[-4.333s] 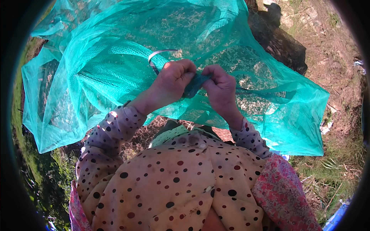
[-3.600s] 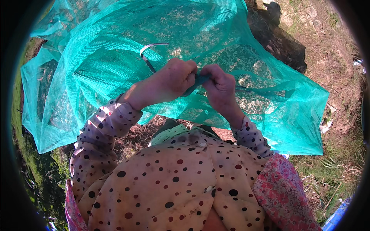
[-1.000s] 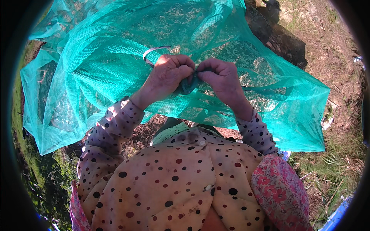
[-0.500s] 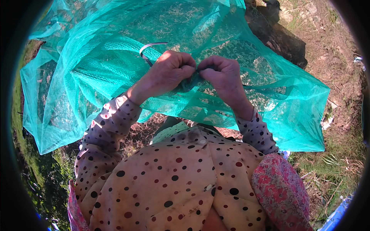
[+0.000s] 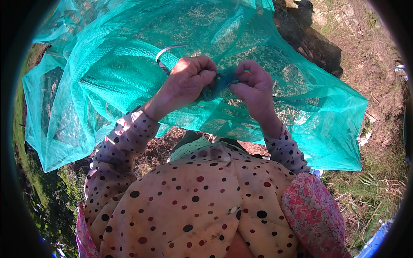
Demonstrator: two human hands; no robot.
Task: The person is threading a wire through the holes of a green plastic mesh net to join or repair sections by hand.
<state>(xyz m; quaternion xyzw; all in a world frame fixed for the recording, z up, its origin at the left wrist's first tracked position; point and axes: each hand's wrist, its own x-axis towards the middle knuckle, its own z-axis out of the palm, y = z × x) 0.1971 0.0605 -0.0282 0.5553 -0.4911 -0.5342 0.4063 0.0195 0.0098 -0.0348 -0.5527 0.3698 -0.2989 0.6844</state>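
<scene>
A large green mesh net (image 5: 129,69) spreads out in front of me, bunched in folds on the left. My left hand (image 5: 191,79) is closed on a gathered bit of the netting, thumb against curled fingers. To its right, my right hand (image 5: 254,86) pinches the same dark bunched piece (image 5: 221,84) by its edge, so it stretches between both hands. A thin pale strip (image 5: 170,48) curves up beside my left hand; whether the hand holds it I cannot tell.
Dry, grassy ground (image 5: 365,56) lies to the right, with a dark shaded patch (image 5: 318,43) at the net's far edge. Green plants (image 5: 64,198) grow at the lower left. Something blue (image 5: 378,238) shows at the lower right rim.
My right hand has moved a little to the right, away from my left, drawing out the bunched netting between them. My left hand stays nearly in place.
</scene>
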